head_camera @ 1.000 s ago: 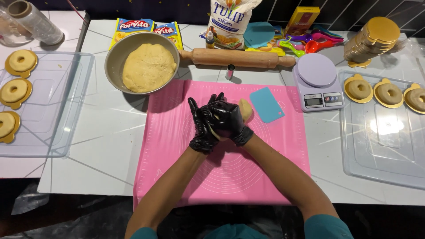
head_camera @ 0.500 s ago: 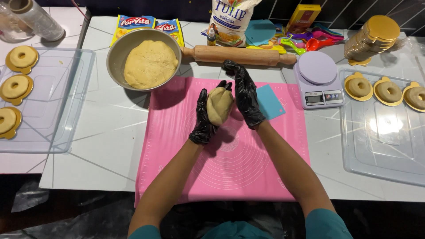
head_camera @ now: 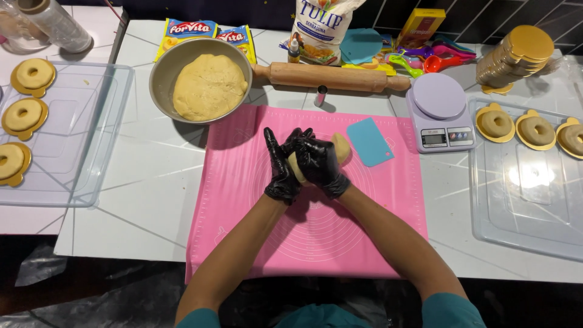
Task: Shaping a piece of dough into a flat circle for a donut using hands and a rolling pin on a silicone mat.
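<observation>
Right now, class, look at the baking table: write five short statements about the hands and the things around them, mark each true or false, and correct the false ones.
1. Both hands, left hand and right hand, wear black gloves. True.
2. The hands press a piece of dough between them above the pink mat. True.
3. The metal bowl is empty. False: it holds a large mass of dough.
4. The rolling pin lies on the pink mat. False: it lies on the white table, beyond the mat.
5. The blue scraper lies on the mat, right of the hands. True.
</observation>
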